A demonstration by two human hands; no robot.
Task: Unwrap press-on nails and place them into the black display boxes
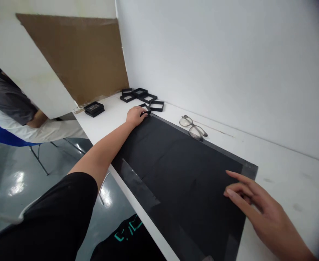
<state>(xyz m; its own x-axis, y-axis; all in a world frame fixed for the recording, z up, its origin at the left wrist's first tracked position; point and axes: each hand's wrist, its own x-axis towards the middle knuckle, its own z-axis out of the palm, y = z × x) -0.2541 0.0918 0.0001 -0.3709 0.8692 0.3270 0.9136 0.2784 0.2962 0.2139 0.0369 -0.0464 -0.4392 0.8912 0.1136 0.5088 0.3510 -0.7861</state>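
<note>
Black square frame (148, 108) lay at the upper middle of the view, just beside the far corner of a black mat (186, 163) on the white tabletop (113, 112). The work seemed to be at an early point, though this was only my judgement: several other black frames (140, 92) lay loosely grouped behind it, some overlapping, and a small stack of black boxes (94, 109) stood at the left edge. What was finished and what was left could not be told with certainty.

The left hand (135, 116) had its fingers bent over the near side of the frame, almost closed; whether they gripped it or only touched it, I could not tell. The right hand (260, 206), at the lower right, held nothing visible. Its fingers were loosely curled and partly open near the mat's right end.
</note>
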